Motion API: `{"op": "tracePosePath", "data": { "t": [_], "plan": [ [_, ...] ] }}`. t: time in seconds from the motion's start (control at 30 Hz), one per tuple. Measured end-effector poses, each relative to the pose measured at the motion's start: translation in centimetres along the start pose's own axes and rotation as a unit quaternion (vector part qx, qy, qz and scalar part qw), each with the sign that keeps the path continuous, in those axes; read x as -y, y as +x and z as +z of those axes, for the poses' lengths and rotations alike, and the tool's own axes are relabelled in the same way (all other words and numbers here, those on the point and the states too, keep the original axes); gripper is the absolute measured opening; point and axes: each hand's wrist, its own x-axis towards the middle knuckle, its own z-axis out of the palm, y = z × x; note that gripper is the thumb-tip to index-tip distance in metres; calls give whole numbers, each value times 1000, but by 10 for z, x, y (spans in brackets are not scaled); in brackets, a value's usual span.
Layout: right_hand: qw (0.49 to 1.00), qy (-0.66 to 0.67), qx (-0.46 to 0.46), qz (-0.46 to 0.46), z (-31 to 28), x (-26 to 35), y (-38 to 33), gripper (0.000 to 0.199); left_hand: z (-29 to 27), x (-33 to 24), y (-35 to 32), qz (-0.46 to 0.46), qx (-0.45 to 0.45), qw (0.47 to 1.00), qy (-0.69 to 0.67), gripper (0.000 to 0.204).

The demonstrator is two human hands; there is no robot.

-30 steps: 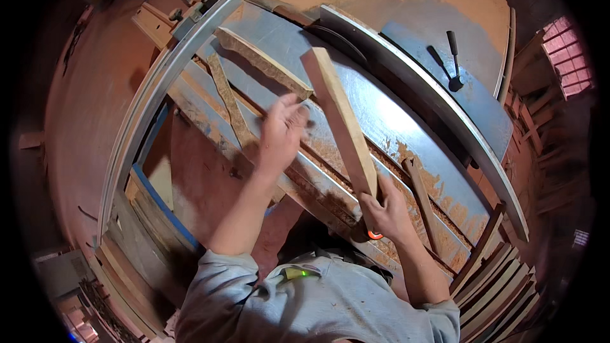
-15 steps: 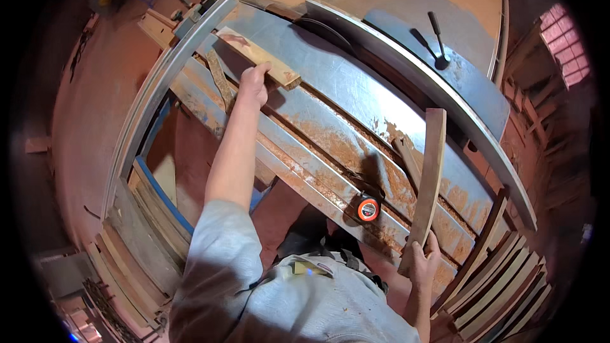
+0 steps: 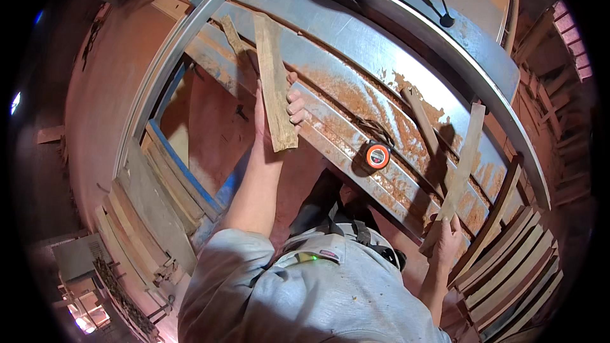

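My left hand point(image 3: 297, 107) is closed around the lower part of a short wooden board point(image 3: 269, 70), its fingers curled over the right edge. The board stands roughly lengthwise in front of me, its rough brown face turned up. My right hand point(image 3: 449, 241) grips the near end of a long wooden strip point(image 3: 467, 159), which slants away over the right side of the metal machine table point(image 3: 305, 9). Between my hands an orange and black tape measure point(image 3: 377, 155) rests on the table near its front edge.
Thin wood offcuts point(image 3: 233, 38) lie on the table, another offcut point(image 3: 419, 121) beside the long strip. Sawdust covers the grooves. A curved-looking metal fence point(image 3: 438, 35) crosses the far side, with a black lever point(image 3: 445, 16) behind it. Stacked wooden strips point(image 3: 508, 257) stand at right, more boards point(image 3: 130, 228) at left.
My left hand has lifted the board off the table, drawn it nearer and turned it lengthwise. The right hand's strip has shifted right and tilted lower. The view has moved slightly.
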Motion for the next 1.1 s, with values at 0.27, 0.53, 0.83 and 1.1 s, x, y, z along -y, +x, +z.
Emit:
{"op": "tracePosePath", "data": {
  "t": [0.27,0.53,0.83,1.1],
  "plan": [
    [1000,-11,-6,-7,-12,8,-17,31,3,26,-42,22,17,999,39,66],
    [1000,18,11,-9,-23,1,-25,29,3,32,-68,47,-28,974,220,75],
    [999,12,5,-32,-40,-17,-23,30,0,27,-88,133,-186,869,438,63],
    [1000,-2,-15,-27,-35,-14,-29,29,-8,-37,-20,214,-355,572,708,51]
  ]
}}
